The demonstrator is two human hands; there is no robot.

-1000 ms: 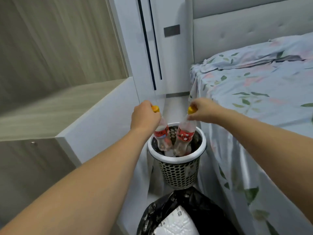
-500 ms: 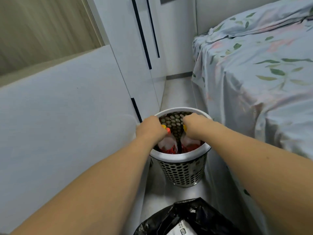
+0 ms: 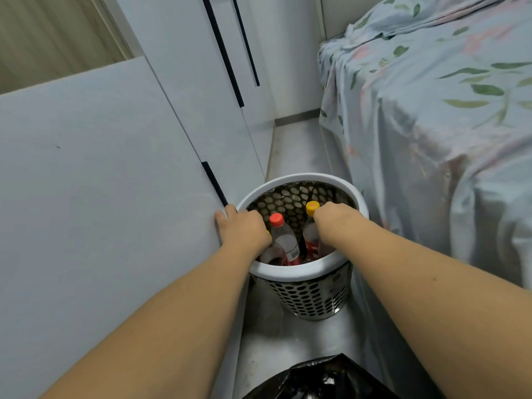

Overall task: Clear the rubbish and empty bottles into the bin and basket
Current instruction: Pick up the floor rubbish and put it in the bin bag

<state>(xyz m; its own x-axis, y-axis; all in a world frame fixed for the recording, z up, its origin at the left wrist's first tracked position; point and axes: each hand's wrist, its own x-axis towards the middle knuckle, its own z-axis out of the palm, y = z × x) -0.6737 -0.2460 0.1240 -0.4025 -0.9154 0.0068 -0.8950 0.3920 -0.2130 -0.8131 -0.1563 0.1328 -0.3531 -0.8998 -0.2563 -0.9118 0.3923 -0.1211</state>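
Bottles: yellow-capped bottle (image 3: pixel 312 223) now lowered upright inside basket (image 3: pixel 302 272) beside red-capped bottle (image 3: pixel 283 240) | right hand (image 3: pixel 335 218) curls round its neck | left hand (image 3: pixel 243 228) loosened, fingers relaxed over rim, second yellow-capped bottle dropped | release comes next | black bin bag (image 3: pixel 316 381) nearby.

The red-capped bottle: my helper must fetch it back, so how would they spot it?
Between the bed and the white cupboard stands a perforated basket. Inside, between the two hands, stands the red-capped bottle; the bottle beside it has a yellow cap.
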